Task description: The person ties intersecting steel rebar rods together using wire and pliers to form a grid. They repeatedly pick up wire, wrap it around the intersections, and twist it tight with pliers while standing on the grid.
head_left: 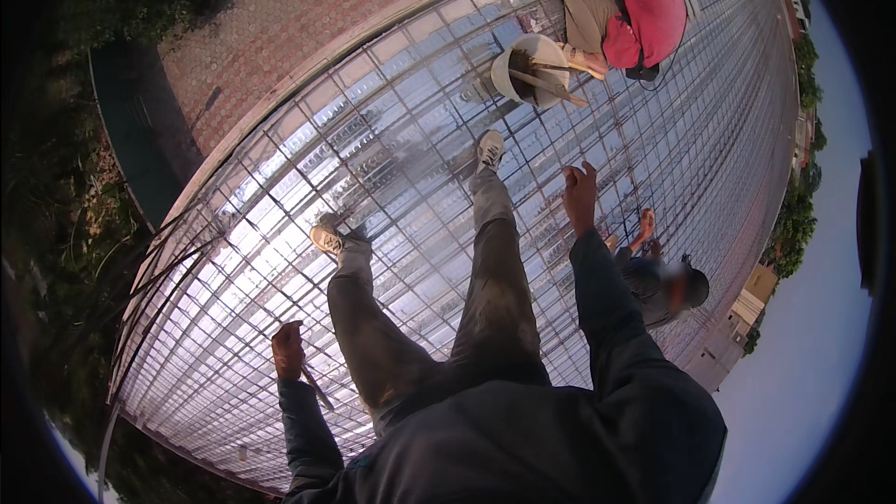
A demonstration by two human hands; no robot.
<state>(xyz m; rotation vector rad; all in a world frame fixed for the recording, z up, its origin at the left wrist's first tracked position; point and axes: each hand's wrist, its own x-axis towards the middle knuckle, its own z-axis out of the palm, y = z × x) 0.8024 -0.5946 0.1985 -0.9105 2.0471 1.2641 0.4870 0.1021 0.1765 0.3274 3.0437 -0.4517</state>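
My left hand [287, 351] is closed around a thin, dark hand tool [317, 389], whose long end sticks out below the fist; its exact kind is too small to tell. It hangs over the steel rebar mesh [401, 291], left of my legs. My right hand [581, 198] is raised in front of me over the same mesh, right of my right shoe [490, 149]. Its thumb and a finger point up, apart, with nothing visible between them. My left shoe [328, 238] stands on the grid, above shiny corrugated metal sheeting.
Ahead stands a white bucket [510, 84] with wooden handles in it, beside a crouching person in red [649, 14]. Another person in a dark cap [658, 287] is low at my right. The deck's edge [308, 75] curves along the left, above a paved yard [289, 23].
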